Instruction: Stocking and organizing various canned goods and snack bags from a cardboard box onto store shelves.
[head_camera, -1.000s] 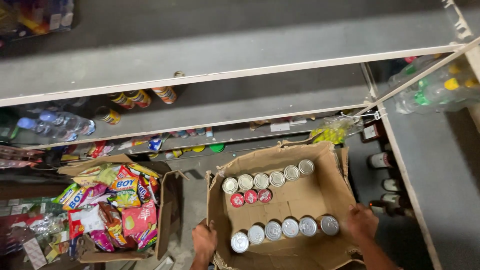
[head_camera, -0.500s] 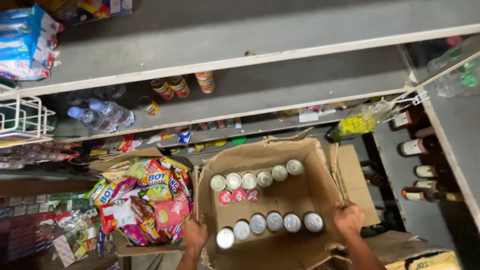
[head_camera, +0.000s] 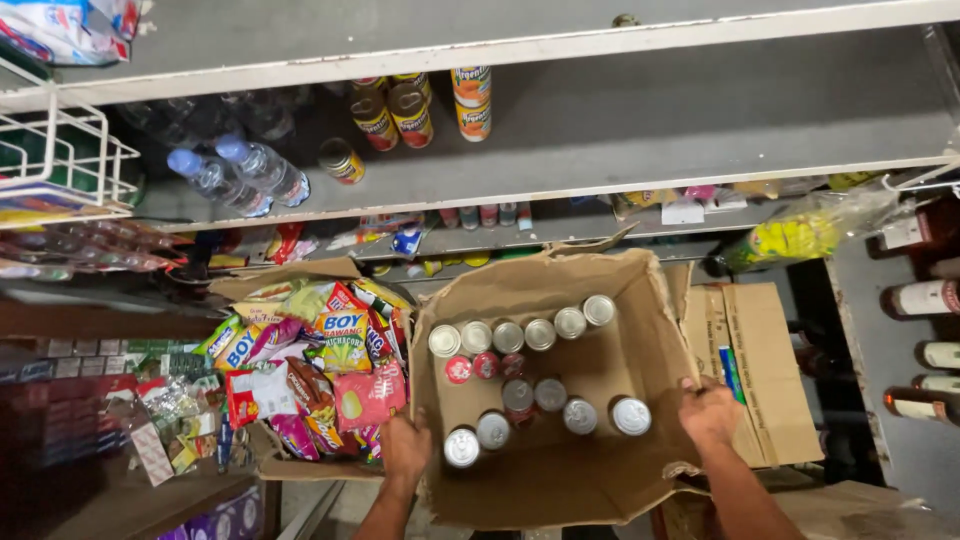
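I hold an open brown cardboard box in front of grey shop shelves. My left hand grips its left wall near the front corner. My right hand grips its right wall. Inside stand several tin cans with silver lids in a back row, a few smaller red-topped cans beside them, and another loose row of silver-lidded cans toward the front.
A second open carton full of bright snack packets sits to the left. Cans and water bottles stand on the grey shelf above. A white wire rack is at far left, glass bottles at right, a flattened carton beside the box.
The view has tilted so the shelves, cans and bottles sit lower in frame. The box has shifted slightly and its front row of cans has loosened. Both hands keep their hold.
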